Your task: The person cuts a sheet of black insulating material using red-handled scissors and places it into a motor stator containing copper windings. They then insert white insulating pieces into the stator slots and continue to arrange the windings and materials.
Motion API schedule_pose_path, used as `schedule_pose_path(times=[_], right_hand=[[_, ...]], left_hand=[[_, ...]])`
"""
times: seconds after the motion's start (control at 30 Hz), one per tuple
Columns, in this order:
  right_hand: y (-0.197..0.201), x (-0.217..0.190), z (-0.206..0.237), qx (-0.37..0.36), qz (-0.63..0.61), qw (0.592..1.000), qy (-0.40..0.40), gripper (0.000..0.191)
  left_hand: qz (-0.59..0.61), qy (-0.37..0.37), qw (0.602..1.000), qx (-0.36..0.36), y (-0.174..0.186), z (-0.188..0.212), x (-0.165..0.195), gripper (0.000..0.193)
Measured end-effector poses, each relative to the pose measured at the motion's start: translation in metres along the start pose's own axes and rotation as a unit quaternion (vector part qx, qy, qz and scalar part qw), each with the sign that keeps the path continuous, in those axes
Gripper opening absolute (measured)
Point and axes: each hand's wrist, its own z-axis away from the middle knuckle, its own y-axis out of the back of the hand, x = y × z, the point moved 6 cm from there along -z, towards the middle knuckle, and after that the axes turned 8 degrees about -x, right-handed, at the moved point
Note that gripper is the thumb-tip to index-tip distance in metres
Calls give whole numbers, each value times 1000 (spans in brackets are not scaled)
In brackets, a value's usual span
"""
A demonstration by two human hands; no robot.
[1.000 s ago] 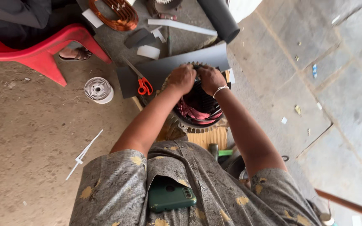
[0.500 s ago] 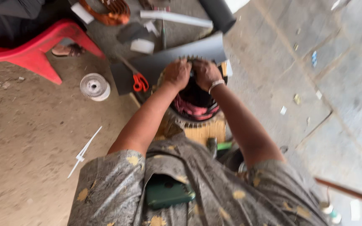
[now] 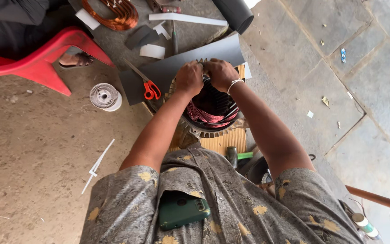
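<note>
The motor stator (image 3: 211, 113) is a round metal body with dark slots inside and shiny reddish copper windings at its lower rim; it stands on a ribbed wooden board (image 3: 224, 142) near the middle of the view. The left hand (image 3: 189, 77) and the right hand (image 3: 220, 73) are both curled tight on the far rim of the stator, at about 12 o'clock of it, fingers narrow and pressing there; what they pinch is too small to tell. A thin bangle is on the right wrist. At 10 o'clock from the stator, scissors with red handles (image 3: 149, 88) lie on a flat dark grey sheet (image 3: 177, 68). At 9 o'clock a white spool (image 3: 105, 96) stands on the rough dusty floor (image 3: 32, 149). Further, at 10 o'clock, is a red plastic chair (image 3: 37, 63), and a copper wire coil (image 3: 113, 13) at 11 o'clock.
</note>
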Motion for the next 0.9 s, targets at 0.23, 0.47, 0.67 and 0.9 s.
schedule_pose_path(times=[0.23,0.47,0.67,0.9], right_hand=[[-18,19,-5,-29,75,997,-12,15],[-28,25,-8,40,54,994,87,20],[-36,24,-2,-8,57,998,33,19],[-58,12,-24,-12,122,983,135,27]], left_hand=[[-95,-80,991,-52,-18,-8,-11,14],[-58,-59,996,-29,-29,-3,-18,15],[-8,-85,996,-11,3,14,-12,17],[-17,-25,999,-32,-1,39,-30,15]])
